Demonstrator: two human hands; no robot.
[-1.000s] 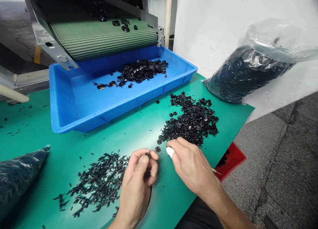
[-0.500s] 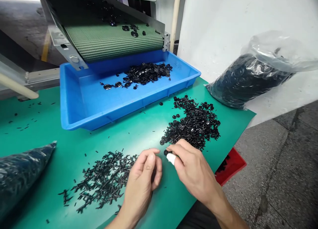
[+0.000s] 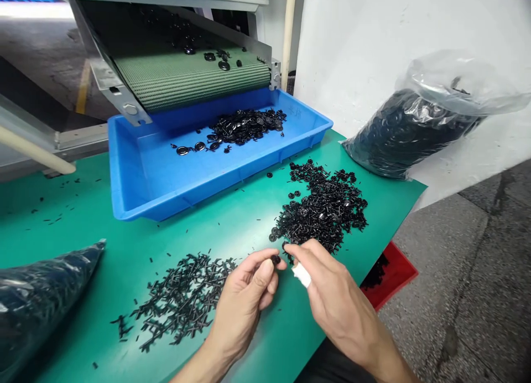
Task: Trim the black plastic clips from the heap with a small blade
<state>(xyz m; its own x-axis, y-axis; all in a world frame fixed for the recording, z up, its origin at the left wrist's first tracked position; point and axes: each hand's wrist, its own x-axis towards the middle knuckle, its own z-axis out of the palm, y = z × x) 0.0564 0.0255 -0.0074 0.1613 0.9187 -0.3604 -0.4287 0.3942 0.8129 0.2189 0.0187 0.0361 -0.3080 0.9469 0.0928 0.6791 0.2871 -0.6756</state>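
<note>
My left hand (image 3: 244, 294) pinches a small round black plastic part (image 3: 275, 259) between thumb and forefinger. Just to its right, my right hand (image 3: 332, 294), with a white covering on the thumb, has another small black part (image 3: 286, 251) at its fingertips, partly hidden by them. Beyond the right hand lies a pile of small black parts (image 3: 323, 206), round pieces mixed with thin sticks. Beside my left hand, a heap of black cross-shaped sprue pieces (image 3: 186, 294) is spread on the green tabletop (image 3: 215, 233).
A blue tray (image 3: 141, 178) holding black parts stands under the end of a green conveyor belt (image 3: 186, 84). One filled plastic bag (image 3: 418, 128) leans at the right, another bag (image 3: 45, 294) lies at the left. A red bin (image 3: 394, 278) sits below the table's right edge.
The left thumb and forefinger now hold a round black part, where they held none visible before. My right hand has moved slightly right and down, away from the left. The view shifted slightly.
</note>
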